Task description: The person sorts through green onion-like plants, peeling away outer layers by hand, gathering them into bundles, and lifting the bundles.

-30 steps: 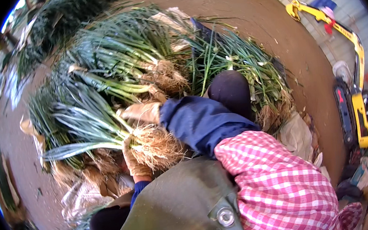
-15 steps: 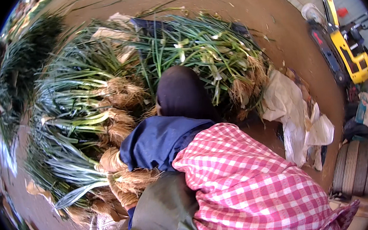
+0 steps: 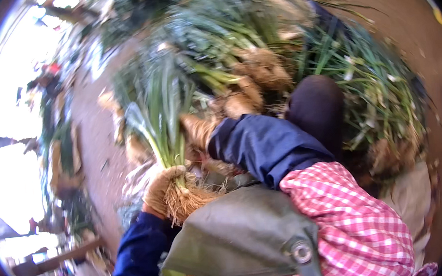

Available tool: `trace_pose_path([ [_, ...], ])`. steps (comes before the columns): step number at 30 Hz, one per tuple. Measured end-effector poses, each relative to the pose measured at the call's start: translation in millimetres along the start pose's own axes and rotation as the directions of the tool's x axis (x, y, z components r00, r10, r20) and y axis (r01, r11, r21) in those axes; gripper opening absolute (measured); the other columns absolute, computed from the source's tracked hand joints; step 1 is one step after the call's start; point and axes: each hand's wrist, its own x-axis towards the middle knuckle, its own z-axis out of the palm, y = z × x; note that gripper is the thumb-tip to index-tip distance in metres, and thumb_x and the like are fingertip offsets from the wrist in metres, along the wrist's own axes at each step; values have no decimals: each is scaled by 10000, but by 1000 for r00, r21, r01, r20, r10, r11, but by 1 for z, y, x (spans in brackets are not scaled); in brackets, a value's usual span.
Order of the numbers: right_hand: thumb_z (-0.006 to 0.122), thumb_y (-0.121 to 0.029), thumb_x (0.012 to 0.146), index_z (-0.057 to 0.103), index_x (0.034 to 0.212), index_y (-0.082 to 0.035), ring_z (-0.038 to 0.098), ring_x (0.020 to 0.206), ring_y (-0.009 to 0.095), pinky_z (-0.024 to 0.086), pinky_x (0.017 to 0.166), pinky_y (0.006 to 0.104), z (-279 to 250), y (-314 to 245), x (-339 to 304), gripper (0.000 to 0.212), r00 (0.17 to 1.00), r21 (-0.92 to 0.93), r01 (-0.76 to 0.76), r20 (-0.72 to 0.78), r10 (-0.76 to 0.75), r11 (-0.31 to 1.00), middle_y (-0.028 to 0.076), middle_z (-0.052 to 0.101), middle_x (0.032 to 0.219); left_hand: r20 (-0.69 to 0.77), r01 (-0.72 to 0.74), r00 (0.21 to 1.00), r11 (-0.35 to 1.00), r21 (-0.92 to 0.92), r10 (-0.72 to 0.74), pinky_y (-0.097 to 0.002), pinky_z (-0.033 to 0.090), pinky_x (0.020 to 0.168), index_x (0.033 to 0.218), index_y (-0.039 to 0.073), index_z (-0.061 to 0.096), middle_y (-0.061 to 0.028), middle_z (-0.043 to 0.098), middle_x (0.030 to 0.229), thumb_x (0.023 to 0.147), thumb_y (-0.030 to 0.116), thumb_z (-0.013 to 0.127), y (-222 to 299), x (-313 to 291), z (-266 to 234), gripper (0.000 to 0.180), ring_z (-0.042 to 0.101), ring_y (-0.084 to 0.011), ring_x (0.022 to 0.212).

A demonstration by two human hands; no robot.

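Note:
In the lower left, my left hand, in a tan work glove, is closed around the pale lower stems of a bunch of leeks. Their flat green leaves point away from me, and the stringy brown roots spill out on the near side of the glove. Just right of the leaves is my right hand, also gloved. Blur and the leaves obscure its fingers, so whether it grips anything is unclear. Beyond it lies a heap of similar plants with a brown root mass facing me.
Another pile of green-leaved plants lies on the right, past my dark-covered knee. Pale sacking is at the lower right. Brown floor runs along the left, with more greenery at the top.
My view has swung left. The bunch of leeks has come off the heap toward me, its leaves turned from leftward to pointing away. My left hand now shows clearly around its stems.

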Motion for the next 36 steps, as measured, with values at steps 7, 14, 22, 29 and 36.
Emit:
trace_pose_path([
  [7, 526, -384, 937, 632, 1074, -2, 657, 817, 205, 551, 726, 318, 67, -70, 7, 419, 870, 56, 474, 123, -477, 879, 114, 686, 967, -23, -19, 969, 167, 986, 246, -312, 480, 556, 858, 41, 653, -59, 611, 642, 732, 155, 654, 55, -119, -83, 170, 601, -166, 586],
  [14, 475, -400, 957, 598, 1115, 27, 656, 836, 194, 556, 749, 311, 30, -237, -27, 471, 734, 83, 679, -55, -677, 729, 124, 680, 1008, 226, 631, 508, -538, 559, 831, -447, 491, 630, 1023, 67, 617, -154, 633, 751, 790, 314, 664, 169, -225, -134, 343, 622, -339, 675],
  [22, 455, -406, 968, 611, 1082, 44, 670, 733, 184, 545, 606, 262, -63, -390, -113, 490, 579, -316, 749, -117, -807, 583, 124, 701, 946, 869, 931, 318, -301, -209, 380, -386, 469, 622, 911, 125, 588, -46, 573, 707, 874, 231, 547, 276, -363, -99, 120, 580, -214, 633],
  [29, 464, -323, 969, 643, 1122, -11, 681, 768, 172, 555, 624, 256, -21, -351, -161, 391, 706, -583, 551, -56, -706, 597, 107, 706, 988, 607, 962, 272, -196, -190, 747, -403, 479, 738, 951, 141, 560, -51, 576, 733, 876, 87, 519, 307, -367, -60, 101, 595, -204, 746],
  [36, 542, -333, 961, 594, 1240, -113, 593, 748, 75, 544, 662, 212, 132, -274, -147, 359, 598, -626, 780, 750, -284, -12, 50, 645, 1072, 722, 885, 421, -423, -193, 550, -369, 467, 805, 902, 157, 573, -39, 564, 771, 831, 165, 552, 306, -344, -23, 75, 558, -228, 799],
])
